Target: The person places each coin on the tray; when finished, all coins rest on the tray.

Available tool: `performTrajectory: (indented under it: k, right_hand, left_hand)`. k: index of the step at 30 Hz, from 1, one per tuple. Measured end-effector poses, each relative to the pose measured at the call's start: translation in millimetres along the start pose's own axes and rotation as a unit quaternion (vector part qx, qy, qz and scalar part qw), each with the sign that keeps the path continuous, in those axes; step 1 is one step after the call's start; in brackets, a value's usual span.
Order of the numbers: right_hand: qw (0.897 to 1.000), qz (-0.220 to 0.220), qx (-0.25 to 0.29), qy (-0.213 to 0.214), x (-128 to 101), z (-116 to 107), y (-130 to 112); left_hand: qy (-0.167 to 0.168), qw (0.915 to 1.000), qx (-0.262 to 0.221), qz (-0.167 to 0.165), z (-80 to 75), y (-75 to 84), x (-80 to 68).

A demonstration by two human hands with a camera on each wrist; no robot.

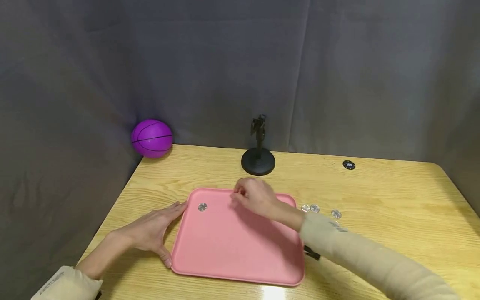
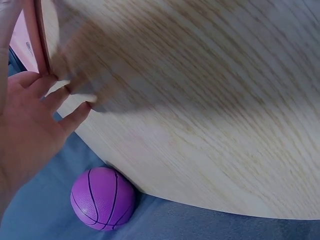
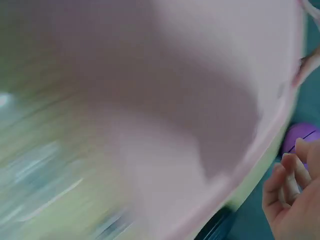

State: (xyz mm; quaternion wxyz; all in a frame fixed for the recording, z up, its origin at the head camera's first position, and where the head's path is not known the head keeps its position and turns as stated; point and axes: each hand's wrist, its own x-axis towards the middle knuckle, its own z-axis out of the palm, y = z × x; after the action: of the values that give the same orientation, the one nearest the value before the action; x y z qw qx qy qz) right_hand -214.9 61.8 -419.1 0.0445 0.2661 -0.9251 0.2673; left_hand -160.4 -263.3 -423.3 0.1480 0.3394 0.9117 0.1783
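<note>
A pink tray (image 1: 232, 250) lies on the table, with a round silver disc (image 1: 202, 207) near its far left corner. My left hand (image 1: 150, 229) rests at the tray's left edge, fingers outstretched, thumb near the front corner. In the left wrist view its fingertips (image 2: 87, 106) are over the wood beside the rim. Above the tray's far side hovers my right hand (image 1: 258, 198), blurred, its fingers curled towards the thumb. I cannot tell whether something small is between them. Right of the tray lie several silver discs (image 1: 336, 213), partly hidden by the right sleeve.
Behind the tray stands a small black stand (image 1: 258, 161) with a round base. A purple ball (image 1: 152, 138) sits at the far left corner of the table (image 1: 393, 233). One black chip marked 100 (image 1: 348, 165) lies at the back right. Grey curtains (image 1: 210, 75) hang behind.
</note>
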Motion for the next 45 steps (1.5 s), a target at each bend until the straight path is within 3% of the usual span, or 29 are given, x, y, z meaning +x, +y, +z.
performTrajectory:
  k: [3,7,11,14,19,24,33,41,45]
  right_hand:
    - [1.0,-0.003,-0.025,-0.003,-42,-39,42]
    - [0.999,0.026,-0.009,-0.029,-104,-77,96]
    - [0.998,0.041,0.013,-0.039,-161,-93,131]
    - [0.999,0.038,0.002,-0.013,-184,-94,142]
    - [0.998,0.026,-0.036,0.04,-193,-93,146]
    - [0.997,-0.014,-0.054,0.059,-198,-92,145]
    - [0.984,-0.003,-0.14,0.113,-208,-84,146]
    - [0.986,0.008,-0.131,0.101,-214,-83,145]
    - [0.992,0.053,-0.1,0.048,-210,-88,145]
  left_hand:
    - [0.01,0.9999,-0.006,-0.002,2.6,-0.9,-2.4]
    - [0.018,0.9997,-0.012,-0.009,5.7,-1.0,-7.9]
    - [0.007,0.9997,-0.021,-0.008,5.9,0.3,-8.8]
    - [0.001,0.9998,-0.02,-0.009,2.6,0.3,-6.2]
    - [-0.004,0.9997,-0.024,-0.005,-1.7,-2.0,0.0]
    - [-0.009,0.9994,-0.033,0.001,0.1,-1.7,1.8]
    - [-0.004,0.9995,-0.03,0.006,3.4,-2.4,-0.4]
    - [-0.017,0.9992,-0.035,0.002,1.5,-1.0,0.8]
    - [-0.021,0.9991,-0.036,-0.001,0.5,0.3,1.8]
